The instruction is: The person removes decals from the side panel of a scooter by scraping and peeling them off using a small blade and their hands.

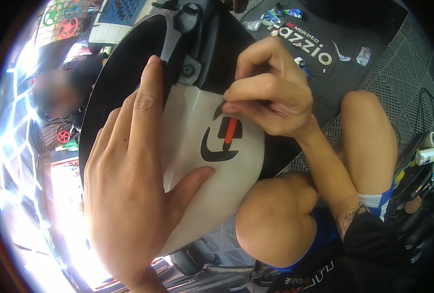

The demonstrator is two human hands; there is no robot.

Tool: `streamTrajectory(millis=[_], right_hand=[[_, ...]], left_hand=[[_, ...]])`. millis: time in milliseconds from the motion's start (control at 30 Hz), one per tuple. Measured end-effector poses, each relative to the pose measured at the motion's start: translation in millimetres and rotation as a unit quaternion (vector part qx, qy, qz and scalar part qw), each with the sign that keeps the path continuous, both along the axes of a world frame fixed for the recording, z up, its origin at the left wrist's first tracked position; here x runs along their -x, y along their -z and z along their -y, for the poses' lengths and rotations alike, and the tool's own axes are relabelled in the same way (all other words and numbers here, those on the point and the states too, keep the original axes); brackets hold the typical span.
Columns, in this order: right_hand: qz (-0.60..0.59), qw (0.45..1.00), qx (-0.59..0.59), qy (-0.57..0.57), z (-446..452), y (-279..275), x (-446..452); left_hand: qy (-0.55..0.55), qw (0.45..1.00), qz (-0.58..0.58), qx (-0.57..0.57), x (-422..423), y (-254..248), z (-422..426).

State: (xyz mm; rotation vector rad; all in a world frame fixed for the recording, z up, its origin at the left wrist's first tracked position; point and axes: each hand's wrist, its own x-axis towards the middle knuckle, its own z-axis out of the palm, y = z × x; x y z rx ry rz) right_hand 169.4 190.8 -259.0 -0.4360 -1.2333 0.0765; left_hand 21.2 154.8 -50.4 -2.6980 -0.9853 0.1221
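Note:
A white motorcycle body panel (236, 180) with a black part (217, 53) and a screw at its top fills the middle of the view. It bears a black sticker (219, 155) with a red stripe. My left hand (129, 171) lies along the panel's left side, fingers stretched out and thumb pressed near the sticker's lower edge. My right hand (275, 93) pinches with thumb and forefinger at the sticker's upper end, where a dark tip shows beneath the fingertips. The fingers partly hide that end.
A dark mat (319, 29) with white lettering holds several torn wrappers and scraps at the upper right. Grey grating (402, 73) covers the floor. A white can (428, 155) lies among tools at right. A person (60, 93) is at the left.

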Motion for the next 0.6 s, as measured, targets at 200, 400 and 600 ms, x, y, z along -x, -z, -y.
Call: streamTrajectory(millis=[200, 400, 600], right_hand=[[-0.006, 1.0, -0.001, 0.006, 0.0, 2.0, 3.3], [-0.012, 1.0, 0.006, 0.01, 1.3, 2.3, 4.1], [-0.006, 1.0, 0.007, 0.007, 1.6, 2.7, 3.9]], left_hand=[[-0.001, 1.0, -0.007, 0.001, -0.2, 0.3, 1.5], [-0.002, 1.0, -0.011, 0.001, -0.1, -0.2, 1.2], [-0.002, 1.0, -0.011, 0.004, -0.8, -0.5, 1.9]])
